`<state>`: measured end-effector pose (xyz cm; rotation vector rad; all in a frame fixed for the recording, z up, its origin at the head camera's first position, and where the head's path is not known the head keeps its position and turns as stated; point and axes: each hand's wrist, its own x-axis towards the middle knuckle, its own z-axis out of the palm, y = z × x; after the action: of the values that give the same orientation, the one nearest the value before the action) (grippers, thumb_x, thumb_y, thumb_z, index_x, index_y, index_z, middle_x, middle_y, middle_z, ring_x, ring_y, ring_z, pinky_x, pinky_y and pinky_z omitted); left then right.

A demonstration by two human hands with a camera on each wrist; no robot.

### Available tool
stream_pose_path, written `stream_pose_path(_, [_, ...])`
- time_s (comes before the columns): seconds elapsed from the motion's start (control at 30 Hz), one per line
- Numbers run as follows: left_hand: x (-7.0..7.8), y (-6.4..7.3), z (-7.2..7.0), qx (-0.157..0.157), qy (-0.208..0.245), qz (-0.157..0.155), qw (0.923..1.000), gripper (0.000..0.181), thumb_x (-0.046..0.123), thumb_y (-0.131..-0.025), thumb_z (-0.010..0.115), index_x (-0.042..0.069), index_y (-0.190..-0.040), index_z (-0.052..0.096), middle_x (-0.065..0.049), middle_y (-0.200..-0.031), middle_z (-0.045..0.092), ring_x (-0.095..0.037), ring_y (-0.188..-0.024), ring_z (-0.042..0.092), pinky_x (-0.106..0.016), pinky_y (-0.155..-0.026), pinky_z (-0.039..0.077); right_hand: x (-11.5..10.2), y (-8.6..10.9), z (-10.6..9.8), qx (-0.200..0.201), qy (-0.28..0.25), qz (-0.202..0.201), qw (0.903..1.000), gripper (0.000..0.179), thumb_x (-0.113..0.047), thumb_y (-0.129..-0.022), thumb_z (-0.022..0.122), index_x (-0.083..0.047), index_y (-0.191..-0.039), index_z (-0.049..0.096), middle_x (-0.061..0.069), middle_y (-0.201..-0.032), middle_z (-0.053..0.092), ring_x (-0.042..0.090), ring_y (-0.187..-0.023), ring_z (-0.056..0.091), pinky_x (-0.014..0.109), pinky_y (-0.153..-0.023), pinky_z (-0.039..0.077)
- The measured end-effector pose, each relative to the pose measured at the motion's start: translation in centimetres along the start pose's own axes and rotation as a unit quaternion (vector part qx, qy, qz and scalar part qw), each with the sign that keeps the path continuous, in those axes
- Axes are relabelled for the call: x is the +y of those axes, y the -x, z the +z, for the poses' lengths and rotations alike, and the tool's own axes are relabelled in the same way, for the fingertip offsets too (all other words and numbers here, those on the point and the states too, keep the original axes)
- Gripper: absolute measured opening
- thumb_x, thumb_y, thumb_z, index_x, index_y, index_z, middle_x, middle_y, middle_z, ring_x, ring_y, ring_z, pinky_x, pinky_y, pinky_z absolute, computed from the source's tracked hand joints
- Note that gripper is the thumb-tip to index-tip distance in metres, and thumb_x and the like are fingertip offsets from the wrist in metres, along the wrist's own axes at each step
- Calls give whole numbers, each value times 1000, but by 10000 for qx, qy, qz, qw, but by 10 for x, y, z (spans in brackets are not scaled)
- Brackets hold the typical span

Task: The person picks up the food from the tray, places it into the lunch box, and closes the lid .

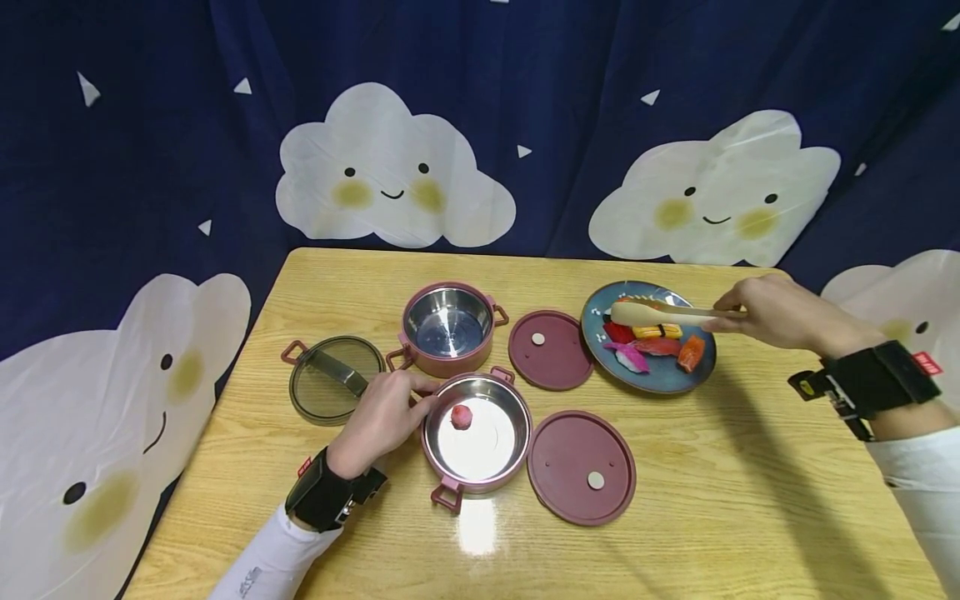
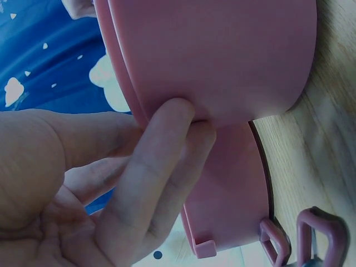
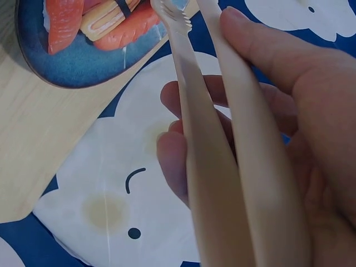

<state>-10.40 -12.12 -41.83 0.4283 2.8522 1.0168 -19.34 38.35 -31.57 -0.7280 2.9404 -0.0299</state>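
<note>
My left hand (image 1: 381, 417) pinches the rim of the nearer pink pot (image 1: 487, 437), its fingers against the outer wall (image 2: 222, 61) in the left wrist view. A small reddish-pink piece (image 1: 461, 417) lies inside that pot. In my right hand (image 1: 772, 310) are beige tongs (image 1: 637, 313), held over the blue plate (image 1: 652, 382). On the plate sit several toy sushi pieces: a yellow one (image 1: 657, 332), an orange one (image 1: 691, 353) and a pink-and-white one (image 1: 632, 357) among them. The two tong arms stand apart in the right wrist view, their tips cut off by the frame.
A second pink pot (image 1: 448, 364) stands behind the first. Left of it lies a glass lid (image 1: 322, 392) with a dark strap. Two maroon lids, a smaller one (image 1: 555, 358) and a larger one (image 1: 577, 442), lie between pots and plate. A dark-blue cloud curtain (image 1: 555, 83) hangs behind the table.
</note>
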Motion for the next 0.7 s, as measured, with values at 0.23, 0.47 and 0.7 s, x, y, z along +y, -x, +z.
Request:
stream_pose_path(0.23, [1,0,0,-4,14,15,10000,21,6,-94,77,5,-114,82,-10,-107,82,-8,-62,51,-21,-54,37,-5,-4,-1,-25,108,46,9999,18,-28,-93,82,-10,-92,84,-7,-75,74,4,-60,50,23,-55,38])
stream_pose_path(0.47, [1,0,0,-14,8,-35,10000,21,6,-94,77,5,-115,82,-10,-108,82,-9,-61,50,-21,-54,37,-8,-7,-1,-71,284,-55,9996,20,-26,-96,78,-21,-77,76,-11,-64,57,4,-57,42,23,-55,33])
stream_pose_path(0.7, [1,0,0,-16,-33,-44,10000,21,7,-94,77,5,-115,82,-11,-111,82,-9,-64,51,-22,-55,37,-8,-6,-1,28,358,-260,9990,25,-20,-98,76,-24,-74,70,-11,-63,49,2,-55,37,21,-53,30])
